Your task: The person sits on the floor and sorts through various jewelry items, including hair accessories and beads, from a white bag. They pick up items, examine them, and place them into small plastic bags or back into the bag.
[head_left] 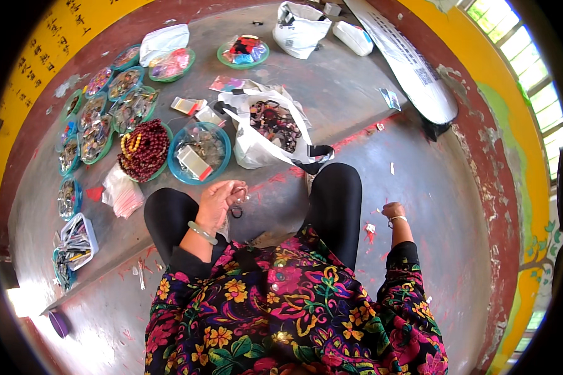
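Note:
My left hand point(218, 201), with a pale green bangle point(202, 232) on its wrist, is raised over my left knee. Its fingers are curled round a small beaded strand point(244, 198) with pale beads, mostly hidden by the fingers. Just below it shows a small black ring-shaped thing point(236, 212); whether it hangs or lies there I cannot tell. Out to the right, past my right knee, my right hand point(393, 211) is closed, a light band round its wrist. What its fingers hold, if anything, is hidden. Ahead stands a white bag point(247, 140) full of dark beaded strands point(274, 125).
A blue basin point(227, 157) holding small boxes and clear packets stands beyond my left hand. Left of it lie dark red bead strings point(145, 153) and several bowls of trinkets. White sacks point(300, 31) stand far off. Red scraps point(370, 232) litter the floor.

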